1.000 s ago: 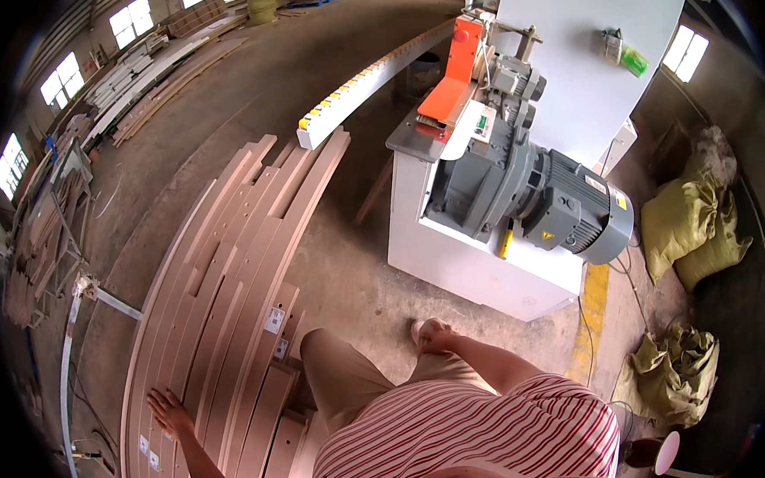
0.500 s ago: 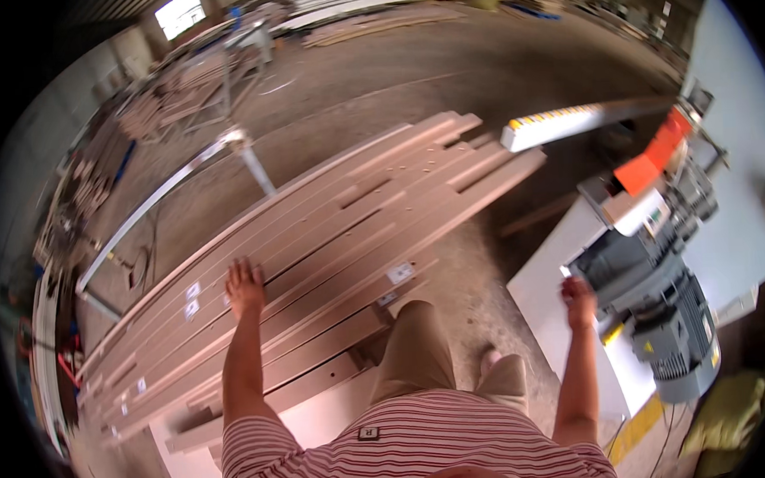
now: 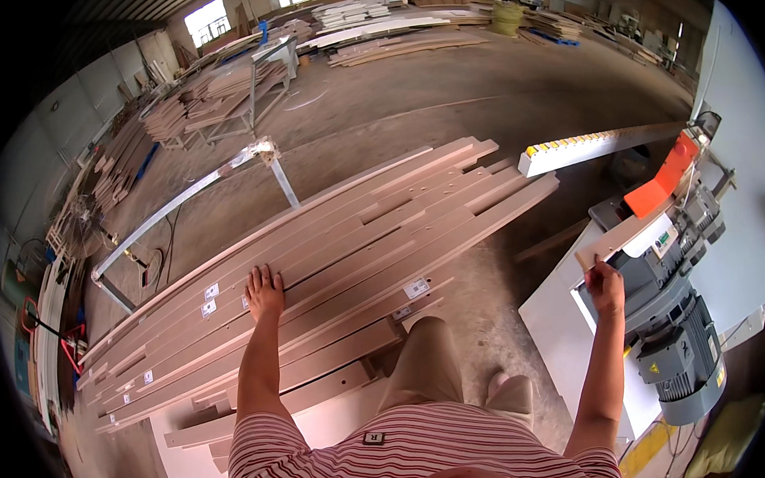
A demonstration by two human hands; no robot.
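My left hand [image 3: 265, 292] lies flat, fingers spread, on a stack of long brown boards [image 3: 331, 242]. Several boards have small white labels, one label [image 3: 210, 300] just left of that hand. On my right, the end of a brown board [image 3: 612, 239] sticks out from under the orange guard [image 3: 663, 177] of a grey machine. My right hand [image 3: 607, 286] is closed at this end, its fingers curled round the board's near edge. The rest of that board is hidden beneath the guard and machine parts.
Grey motors [image 3: 678, 353] sit on the machine beside my right forearm. A white roller rail [image 3: 603, 148] with yellow rollers reaches out beyond it. A metal frame [image 3: 190, 193] stands past the stack. Piles of boards [image 3: 407, 47] lie farther back on the concrete floor.
My right hand has risen toward the orange guard and closed on the board's end, which now shows farther out. My left hand stays on the stack. The whole view has shifted slightly.
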